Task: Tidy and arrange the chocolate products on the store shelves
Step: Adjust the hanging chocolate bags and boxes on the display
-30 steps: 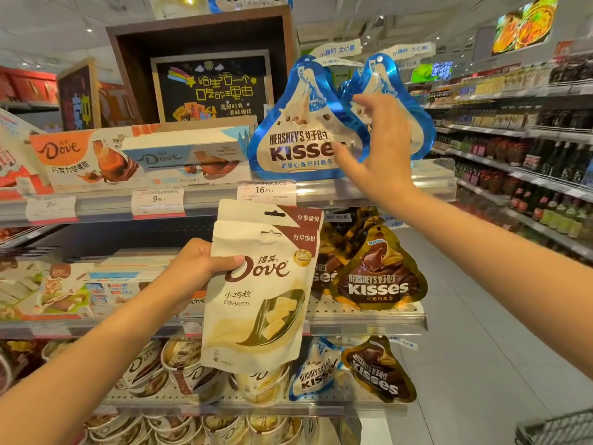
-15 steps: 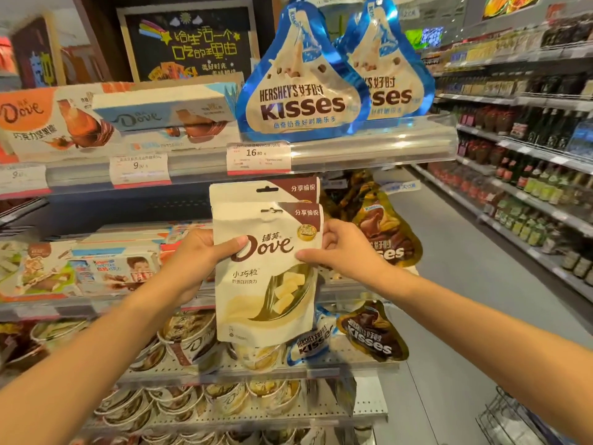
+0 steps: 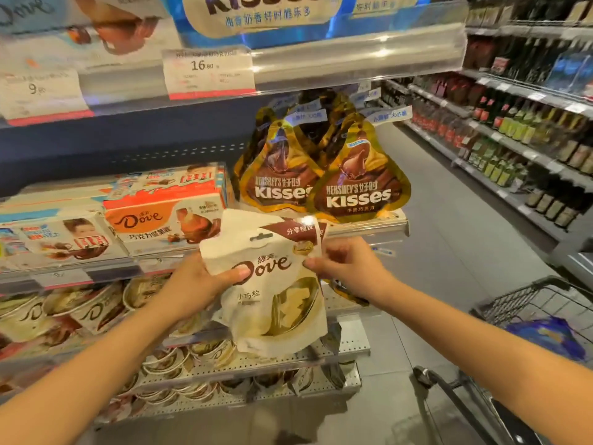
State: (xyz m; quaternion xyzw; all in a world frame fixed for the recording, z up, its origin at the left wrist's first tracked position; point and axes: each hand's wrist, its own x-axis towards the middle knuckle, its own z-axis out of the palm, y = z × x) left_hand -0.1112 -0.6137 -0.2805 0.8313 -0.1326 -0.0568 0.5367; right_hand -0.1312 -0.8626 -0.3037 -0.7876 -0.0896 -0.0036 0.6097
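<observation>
I hold cream-white Dove pouches (image 3: 272,284) in front of the shelves, two stacked together by the look of the doubled top edge. My left hand (image 3: 199,284) grips their left side with the thumb across the logo. My right hand (image 3: 346,268) pinches the upper right corner. Behind them, gold-brown Hershey's Kisses bags (image 3: 353,181) stand on the middle shelf (image 3: 385,224). Blue Kisses bags (image 3: 256,17) sit on the top shelf. Orange Dove boxes (image 3: 160,220) lie to the left.
Round Dove tubs (image 3: 80,309) fill the lower shelves. A shopping cart (image 3: 529,316) with a blue bag inside stands at the lower right. Bottle shelves (image 3: 529,123) line the far side of the grey aisle floor. Price tags (image 3: 208,72) hang on the top shelf's edge.
My right hand left the blue Kisses bags on the top shelf and came down onto the Dove pouches. The pouches have dropped lower and tilted, and my view has tipped downward.
</observation>
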